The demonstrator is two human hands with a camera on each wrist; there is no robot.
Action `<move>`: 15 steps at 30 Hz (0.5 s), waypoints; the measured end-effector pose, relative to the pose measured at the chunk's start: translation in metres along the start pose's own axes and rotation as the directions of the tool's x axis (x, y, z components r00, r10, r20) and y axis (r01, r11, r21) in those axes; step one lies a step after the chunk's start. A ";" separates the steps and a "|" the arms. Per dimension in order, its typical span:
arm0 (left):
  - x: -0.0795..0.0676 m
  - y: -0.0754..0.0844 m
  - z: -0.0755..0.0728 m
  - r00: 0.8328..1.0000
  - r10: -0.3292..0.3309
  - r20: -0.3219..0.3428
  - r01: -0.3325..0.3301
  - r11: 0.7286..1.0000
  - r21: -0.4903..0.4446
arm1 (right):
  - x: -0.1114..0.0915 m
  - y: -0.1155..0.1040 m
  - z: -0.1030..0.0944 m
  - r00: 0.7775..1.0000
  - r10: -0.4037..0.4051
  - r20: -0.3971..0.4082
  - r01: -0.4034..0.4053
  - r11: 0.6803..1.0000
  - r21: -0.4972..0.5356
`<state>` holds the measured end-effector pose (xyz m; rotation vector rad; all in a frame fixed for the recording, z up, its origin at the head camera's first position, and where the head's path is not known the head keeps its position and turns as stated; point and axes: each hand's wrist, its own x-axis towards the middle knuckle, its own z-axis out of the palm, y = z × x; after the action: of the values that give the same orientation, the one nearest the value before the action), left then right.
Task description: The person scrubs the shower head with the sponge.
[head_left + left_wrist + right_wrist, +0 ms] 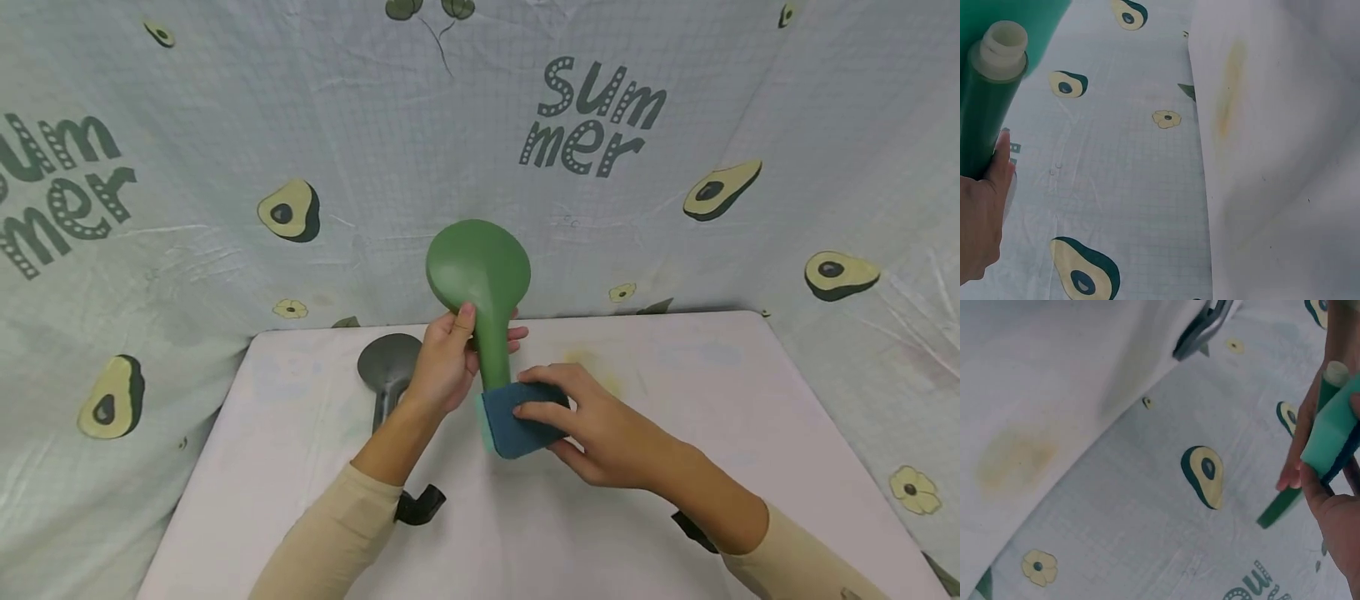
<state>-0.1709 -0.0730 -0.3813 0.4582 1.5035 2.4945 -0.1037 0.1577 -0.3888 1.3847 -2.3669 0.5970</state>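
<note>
A green hand shower [480,258] is held up over the table, its round head at the top and its handle pointing down. My left hand [447,358] grips it near the neck, thumb across the front and fingers behind. In the left wrist view its white threaded end [1005,40] shows. My right hand [592,425] pinches a two-layer sponge [525,421], dark blue on one side and teal on the other. The sponge overlaps the lower handle, hiding its end in the head view. In the right wrist view, the teal layer [1329,434] faces the handle.
A grey hand shower [388,362] lies on the white-covered table [637,517], partly behind my left forearm. Black pieces [420,506] show by both forearms. Behind the table hangs a cloth [360,125] printed with avocados and lettering. Yellowish stains [1016,462] mark the table cover.
</note>
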 end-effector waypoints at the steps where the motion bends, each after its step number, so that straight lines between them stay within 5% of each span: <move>1: 0.000 0.000 0.001 1.000 -0.001 0.003 0.001 1.000 -0.015 | 0.001 0.002 0.000 1.000 0.020 -0.009 -0.019 1.000 0.013; 8: -0.001 0.002 0.004 1.000 0.013 -0.019 -0.015 0.994 -0.112 | 0.023 0.018 -0.001 0.969 0.178 -0.174 -0.170 0.984 0.059; 15: -0.002 0.000 0.005 0.999 -0.006 0.033 0.007 0.999 -0.031 | 0.050 0.031 -0.015 0.908 0.326 -0.264 -0.339 0.941 -0.007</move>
<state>-0.1670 -0.0702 -0.3795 0.4856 1.4495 2.4895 -0.1531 0.1423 -0.3573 0.8219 -2.3933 0.7492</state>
